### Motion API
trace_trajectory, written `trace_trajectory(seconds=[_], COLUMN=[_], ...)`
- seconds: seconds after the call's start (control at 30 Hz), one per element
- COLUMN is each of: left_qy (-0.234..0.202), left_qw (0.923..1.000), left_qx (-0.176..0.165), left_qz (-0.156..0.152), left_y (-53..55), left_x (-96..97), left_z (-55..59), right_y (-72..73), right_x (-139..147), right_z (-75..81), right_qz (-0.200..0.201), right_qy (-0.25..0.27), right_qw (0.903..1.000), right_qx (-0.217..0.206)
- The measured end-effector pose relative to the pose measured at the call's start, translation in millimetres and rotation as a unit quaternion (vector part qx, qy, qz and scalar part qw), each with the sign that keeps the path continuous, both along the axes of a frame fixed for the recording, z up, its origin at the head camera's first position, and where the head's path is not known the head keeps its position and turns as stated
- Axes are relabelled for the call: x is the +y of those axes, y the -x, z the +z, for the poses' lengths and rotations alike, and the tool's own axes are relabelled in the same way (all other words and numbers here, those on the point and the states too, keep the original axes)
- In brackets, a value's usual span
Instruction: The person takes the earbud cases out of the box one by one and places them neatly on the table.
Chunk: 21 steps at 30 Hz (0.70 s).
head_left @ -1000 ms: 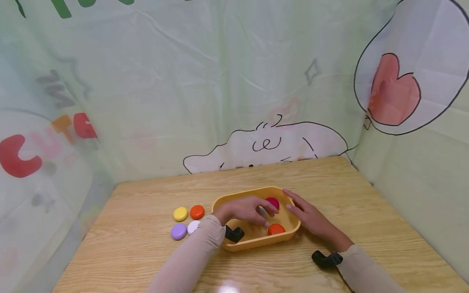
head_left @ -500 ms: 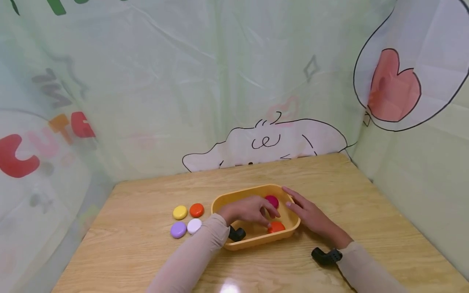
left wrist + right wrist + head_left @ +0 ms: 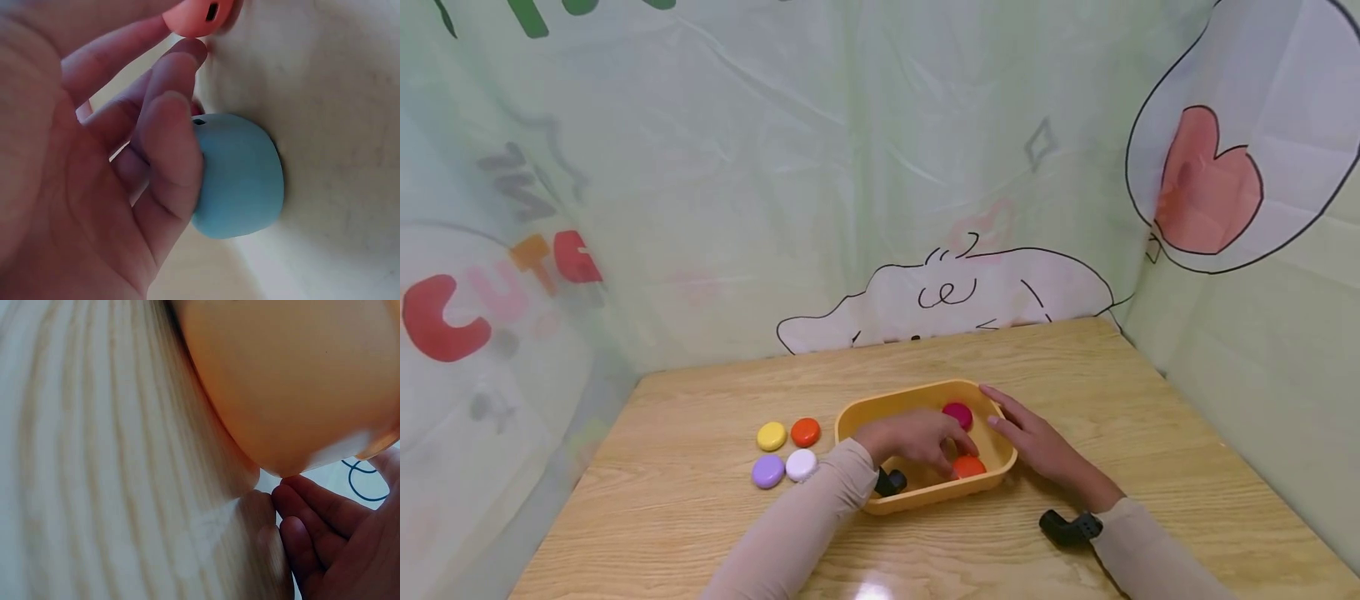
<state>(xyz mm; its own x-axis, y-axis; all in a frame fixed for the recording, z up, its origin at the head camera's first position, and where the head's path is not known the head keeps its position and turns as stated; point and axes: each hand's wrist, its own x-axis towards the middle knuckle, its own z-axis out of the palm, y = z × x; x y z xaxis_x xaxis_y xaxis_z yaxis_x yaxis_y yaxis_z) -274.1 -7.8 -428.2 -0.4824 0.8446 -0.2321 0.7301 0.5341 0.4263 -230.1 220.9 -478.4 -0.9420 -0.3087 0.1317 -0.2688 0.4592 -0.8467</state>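
My left hand (image 3: 917,439) reaches down into an orange-yellow plastic bin (image 3: 891,507). Its thumb and index finger pinch a domed, round orange-red piece (image 3: 970,467), which shows a small dark slot (image 3: 212,11) in the left wrist view. The other fingers curl beside a light blue round piece (image 3: 240,178) on the bin floor; the hand hides that one from the head view. A magenta round piece (image 3: 958,415) lies behind the fingers. At the bin's right end my right hand (image 3: 1037,442) holds the rim, thumb over the edge and fingertips (image 3: 294,531) low along the outer wall.
Left of the bin, yellow (image 3: 771,436), red-orange (image 3: 806,432), purple (image 3: 768,471) and white (image 3: 802,465) round pieces sit on the wooden table (image 3: 685,525). A printed curtain (image 3: 715,183) stands behind the table and at both sides.
My left hand has come lower and slightly right, its thumb and index finger closing on the orange-red piece. The light blue piece has gone from the head view. My right hand stays at the rim.
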Motion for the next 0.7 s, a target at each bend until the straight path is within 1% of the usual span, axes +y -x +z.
trace_trajectory(seconds=[0.07, 0.13, 0.23, 0.33, 0.43, 0.57, 0.7], left_qy=[0.021, 0.030, 0.031, 0.026, 0.010, -0.024, -0.051], left_qw=[0.9995, 0.9988, 0.9981, 0.9980, 0.9991, 0.9993, 0.9975], left_qx=[0.020, 0.030, 0.042, 0.051, 0.040, -0.001, -0.021], left_qz=[-0.015, -0.024, -0.031, -0.027, -0.007, 0.029, 0.044], left_y=[-1.9, -3.0, -2.9, -1.4, 0.4, 2.8, 5.0], left_x=[1.4, 2.7, 3.3, 2.0, 0.0, -2.0, -3.8], left_z=[1.5, 2.9, 3.8, 2.9, 1.2, -1.7, -3.1], right_y=[-0.8, -1.6, -2.1, -1.8, -1.6, -2.2, -2.0], right_x=[-0.1, -0.3, -0.6, -1.1, -1.0, -0.5, -1.4], right_z=[0.9, 1.9, 3.1, 3.2, 2.8, 2.6, 2.8], right_qz=[0.001, 0.002, 0.000, -0.002, -0.002, -0.003, -0.003], right_qy=[0.002, 0.003, 0.005, 0.004, 0.001, -0.006, -0.006], right_qw=[1.0000, 1.0000, 1.0000, 1.0000, 1.0000, 1.0000, 1.0000], right_qx=[-0.003, -0.006, -0.008, -0.006, -0.004, -0.001, -0.002])
